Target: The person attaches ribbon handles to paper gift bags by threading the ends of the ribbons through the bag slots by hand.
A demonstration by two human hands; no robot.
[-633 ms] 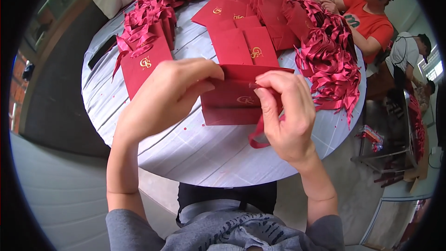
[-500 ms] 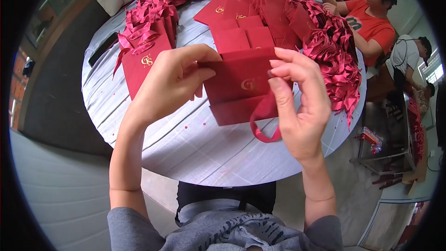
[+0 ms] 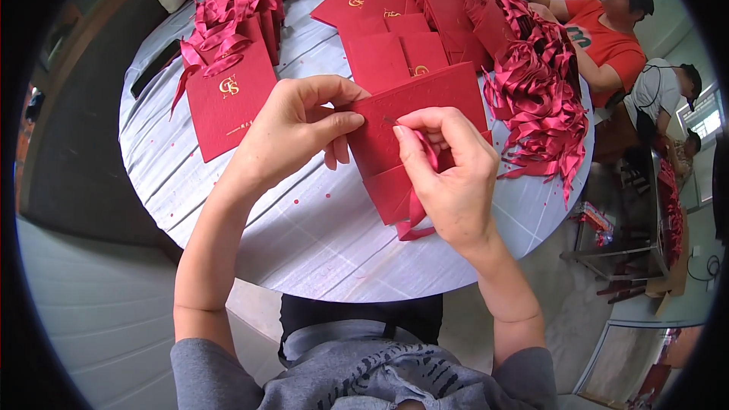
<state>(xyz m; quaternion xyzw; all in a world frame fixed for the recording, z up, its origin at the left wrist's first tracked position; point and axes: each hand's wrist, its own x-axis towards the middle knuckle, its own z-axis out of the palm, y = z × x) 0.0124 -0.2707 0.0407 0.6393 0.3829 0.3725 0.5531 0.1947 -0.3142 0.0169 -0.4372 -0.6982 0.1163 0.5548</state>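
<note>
A dark red paper gift bag [image 3: 373, 144] is held tilted over the round table in front of me. My left hand [image 3: 292, 129] grips its upper left edge, thumb on the near face and fingers curled behind. My right hand [image 3: 456, 175] is closed in a pinch on a red ribbon [image 3: 412, 220] at the bag's near face. A small dark tip shows at the right fingertips, by the bag's upper part. The ribbon hangs in a loop below that hand, beside the bag's folded lower part.
A marbled grey cover lies on the round table [image 3: 304, 258]. At left is a stack of ribboned red bags [image 3: 235, 114]; at the back lie flat red bags [image 3: 452, 11]. Ribbons heap up at right [image 3: 535, 99]. A person in red [image 3: 607, 38] works across the table.
My right hand has moved left and inward over the bag's face, its fingers closing on the ribbon. The bag has turned, its right side rising, and its gold print no longer shows.
</note>
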